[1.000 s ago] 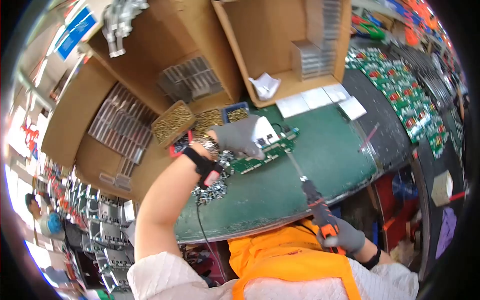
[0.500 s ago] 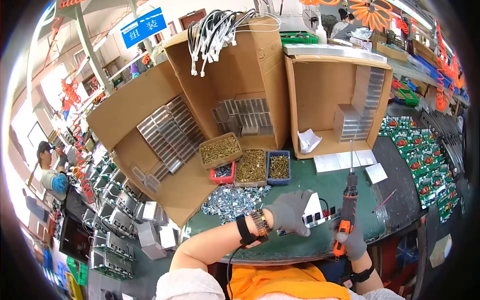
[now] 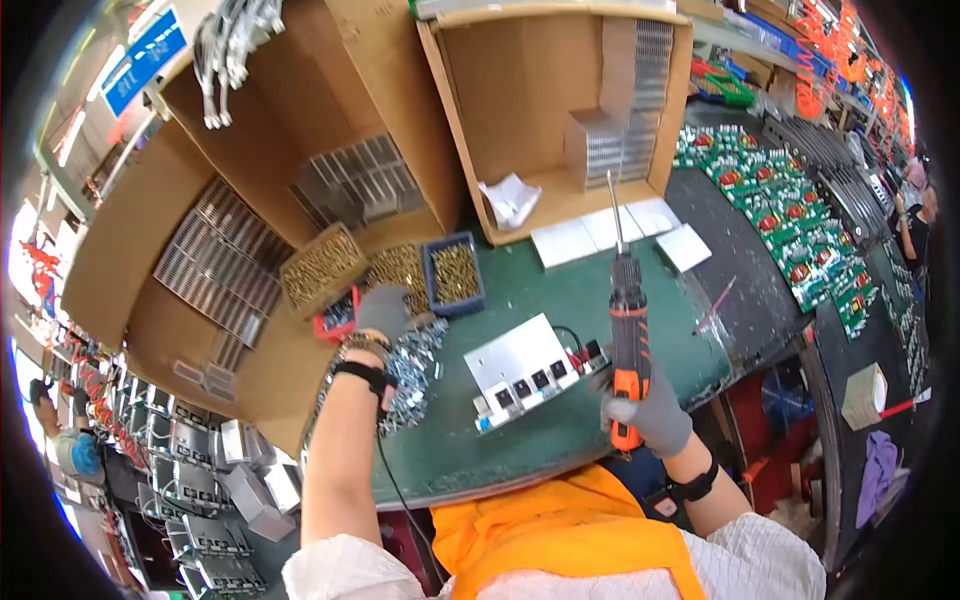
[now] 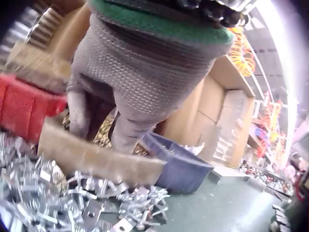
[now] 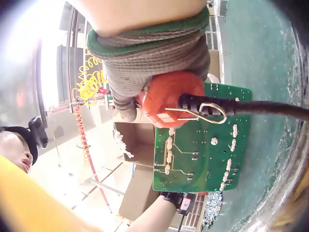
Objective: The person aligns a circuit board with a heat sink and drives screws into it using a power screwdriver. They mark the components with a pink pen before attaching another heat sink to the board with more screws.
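Note:
My gloved left hand [image 3: 385, 312] reaches down into the middle tan bin [image 4: 99, 162] of brass screws [image 3: 397, 266]. Its thumb and fingers [image 4: 130, 123] point down, spread apart, with their tips hidden behind the bin's wall. The gloved right hand [image 3: 650, 412] grips an orange and black electric screwdriver [image 3: 630, 330], its long bit upward. Close to that hand, a circuit board with a silver metal plate [image 3: 515, 360] and a row of black components sits tilted over the table. Its green soldered underside [image 5: 203, 150] shows in the right wrist view.
Beside the middle bin are another tan screw bin [image 3: 323, 268], a blue bin [image 3: 479, 294] and a red bin [image 4: 29, 108]. Loose metal clips [image 3: 412, 375] are heaped in front. Cardboard boxes [image 3: 530, 100] with metal parts stand behind; green circuit boards [image 3: 790, 215] lie right.
My left hand has let go of the board and plate and moved left into the screw bin. The screwdriver has swung up from the board, bit upward. The head view has shifted.

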### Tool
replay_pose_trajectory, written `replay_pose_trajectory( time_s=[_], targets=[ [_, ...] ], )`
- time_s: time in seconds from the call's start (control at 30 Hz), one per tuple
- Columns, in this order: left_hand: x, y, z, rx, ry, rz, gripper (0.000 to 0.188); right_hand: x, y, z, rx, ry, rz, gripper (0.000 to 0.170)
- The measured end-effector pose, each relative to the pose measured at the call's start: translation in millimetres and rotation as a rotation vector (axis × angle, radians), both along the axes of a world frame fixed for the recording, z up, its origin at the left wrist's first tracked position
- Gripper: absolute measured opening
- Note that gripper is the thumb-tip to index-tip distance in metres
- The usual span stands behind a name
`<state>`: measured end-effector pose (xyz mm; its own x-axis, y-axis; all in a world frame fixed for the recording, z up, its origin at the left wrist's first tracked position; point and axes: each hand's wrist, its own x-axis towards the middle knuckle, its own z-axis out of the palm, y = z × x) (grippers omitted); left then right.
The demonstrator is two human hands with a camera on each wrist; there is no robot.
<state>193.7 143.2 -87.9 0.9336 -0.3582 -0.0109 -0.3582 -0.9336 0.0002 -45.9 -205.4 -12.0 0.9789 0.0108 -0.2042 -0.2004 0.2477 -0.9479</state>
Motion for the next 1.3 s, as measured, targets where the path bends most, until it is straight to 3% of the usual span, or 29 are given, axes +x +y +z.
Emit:
replay_pose_trajectory(
  time_s=[0.13,0.17,0.2,0.27,0.3,0.4,0.47,0.53,0.57,0.6,0.67,0.7,0.83,0.93,1.07,1.2,1.3],
  targets=[
    [19,5,0,0.058,0.08,0.064,0.031,4,-3,-2,0.036,0.003,0.033,0.059],
    [22,4,2,0.054,0.082,0.102,0.029,6,-3,-3,0.016,0.016,0.041,0.076],
    [18,1,6,0.053,0.085,0.097,0.029,5,-4,-3,0.014,0.018,0.036,0.076],
    [11,-3,25,-0.06,0.114,0.191,0.026,9,-5,0,0.029,0.006,0.057,0.073],
    [9,-12,41,0.002,0.17,0.25,0.022,11,-5,1,0.028,-0.013,0.059,0.073],
    [11,-5,39,-0.086,0.072,0.233,0.02,12,-10,5,-0.016,0.006,0.098,0.069],
    [10,-3,40,-0.16,0.037,0.246,0.021,11,-12,5,0.003,0.035,0.105,0.058],
    [13,-11,49,-0.632,0.017,0.324,0.018,13,-19,0,-0.02,0.032,0.141,0.062],
    [6,-21,62,-1.042,0.208,0.363,0.014,15,-21,0,-0.057,0.031,0.169,0.067],
    [2,-30,78,-1.038,0.203,0.356,0.014,17,-21,5,-0.053,0.024,0.164,0.067],
    [-3,-48,100,-1.574,0.34,0.077,0.015,18,-23,18,-0.207,0.042,0.169,0.076],
    [-5,-60,112,-1.719,0.433,0.036,0.019,19,-25,21,-0.21,0.031,0.158,0.076],
    [-9,-91,134,-1.78,0.693,-0.141,0.021,26,-28,42,-0.366,0.042,0.276,0.08],
    [-17,-111,138,-1.64,0.598,-0.046,0.024,26,-28,48,-0.439,0.045,0.307,0.082],
    [-23,-129,144,-1.661,0.581,0.052,0.029,29,-33,36,-0.496,-0.107,0.319,0.087],
    [-20,-137,141,-1.702,0.629,-0.028,0.028,30,-35,40,-0.508,-0.012,0.349,0.088],
    [-18,-136,149,-1.638,0.648,-0.006,0.023,34,-37,26,-0.549,-0.086,0.342,0.088]
  ],
)
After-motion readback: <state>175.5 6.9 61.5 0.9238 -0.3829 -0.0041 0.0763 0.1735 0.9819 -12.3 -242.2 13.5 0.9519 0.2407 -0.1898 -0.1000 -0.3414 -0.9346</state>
